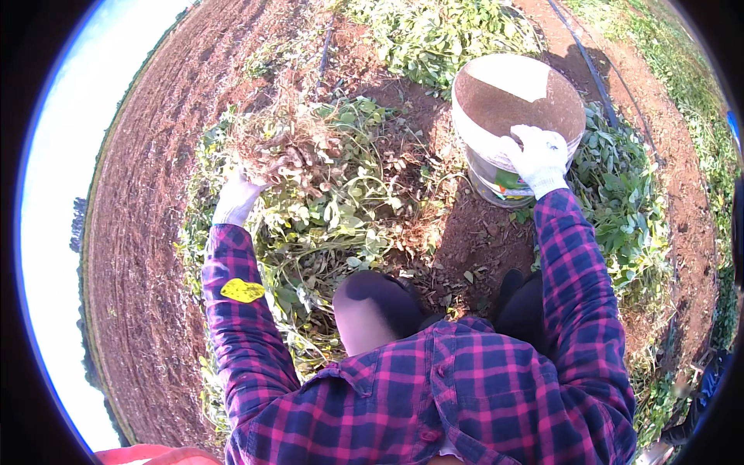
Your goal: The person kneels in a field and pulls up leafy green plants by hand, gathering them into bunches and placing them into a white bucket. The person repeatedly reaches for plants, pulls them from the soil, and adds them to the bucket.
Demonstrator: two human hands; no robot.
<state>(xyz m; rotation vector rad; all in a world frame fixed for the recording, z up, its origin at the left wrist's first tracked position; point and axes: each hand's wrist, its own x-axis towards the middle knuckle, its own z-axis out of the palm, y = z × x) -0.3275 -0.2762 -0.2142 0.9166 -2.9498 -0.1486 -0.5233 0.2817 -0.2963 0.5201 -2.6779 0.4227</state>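
Note:
My left hand (pixel 237 195), in a white knit glove, grips a bunch of pulled peanut plants, whose tangled roots and pods (pixel 290 154) face up. Its fingers are partly hidden by the roots. Leafy peanut vines (pixel 343 203) lie in a heap below and beside it. My right hand (pixel 537 152), gloved too, holds the near rim of a large white plastic bucket (pixel 494 145), tilted a little toward me. Soil dirties its inner wall; its bottom cannot be seen. A yellow leaf (pixel 242 290) sticks to my left sleeve.
More pulled vines lie beyond the bucket (pixel 447 35) and to its right (pixel 622 186). Black drip hoses (pixel 590 64) run along the soil at the upper right. Bare reddish soil (pixel 482 232) shows in front of my knees. At the lower right edge is part of another person (pixel 706 389).

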